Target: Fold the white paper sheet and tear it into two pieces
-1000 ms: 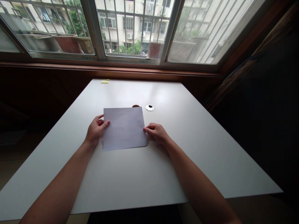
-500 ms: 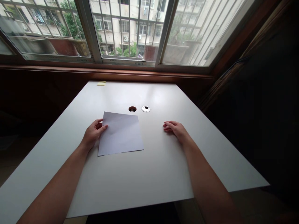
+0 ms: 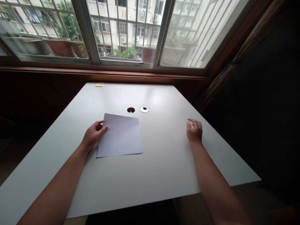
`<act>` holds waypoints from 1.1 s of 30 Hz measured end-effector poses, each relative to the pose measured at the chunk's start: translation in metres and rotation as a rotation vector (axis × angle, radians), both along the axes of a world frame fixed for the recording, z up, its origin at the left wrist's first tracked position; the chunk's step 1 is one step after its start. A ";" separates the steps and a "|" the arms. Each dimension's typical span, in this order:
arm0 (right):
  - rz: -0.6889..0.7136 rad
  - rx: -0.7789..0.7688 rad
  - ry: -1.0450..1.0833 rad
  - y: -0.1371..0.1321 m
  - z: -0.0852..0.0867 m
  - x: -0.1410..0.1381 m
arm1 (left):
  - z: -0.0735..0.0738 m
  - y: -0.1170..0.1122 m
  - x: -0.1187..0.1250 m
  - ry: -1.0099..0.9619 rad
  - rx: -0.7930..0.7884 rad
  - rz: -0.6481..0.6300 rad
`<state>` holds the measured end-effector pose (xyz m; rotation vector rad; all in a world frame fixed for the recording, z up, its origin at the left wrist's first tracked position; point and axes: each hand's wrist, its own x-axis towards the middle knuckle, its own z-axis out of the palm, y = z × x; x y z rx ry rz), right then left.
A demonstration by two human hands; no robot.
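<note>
A pale lilac sheet of paper (image 3: 120, 135) lies flat on the white table (image 3: 152, 168), slightly turned. My left hand (image 3: 92, 135) grips the sheet's left edge, thumb on top and fingers curled beneath. My right hand (image 3: 194, 130) hovers over the table well to the right of the sheet, fingers loosely apart and holding nothing.
Beyond the sheet are a round cable hole (image 3: 130, 110) and its white cap (image 3: 143, 109). A yellow sticky pad (image 3: 99, 84) lies at the table's far edge, below the window sill (image 3: 105, 73). A dark wall (image 3: 262, 93) runs along the right.
My right hand let go of the sheet's right edge and moved away to the right. The sheet shifted a little left and rotated, uncovering the cable hole. The view drifted rightward.
</note>
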<state>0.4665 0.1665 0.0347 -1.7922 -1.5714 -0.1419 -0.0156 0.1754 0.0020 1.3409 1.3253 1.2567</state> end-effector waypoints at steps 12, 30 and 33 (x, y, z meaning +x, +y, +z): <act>0.818 -0.104 -0.131 -0.007 -0.032 -0.098 | 0.000 -0.001 -0.002 0.151 0.045 0.016; 0.908 -0.089 -0.388 -0.022 -0.029 -0.141 | 0.023 -0.035 0.043 0.830 0.674 -0.157; 0.898 -0.087 -0.375 -0.019 -0.033 -0.149 | 0.025 -0.051 0.069 0.890 0.665 -0.331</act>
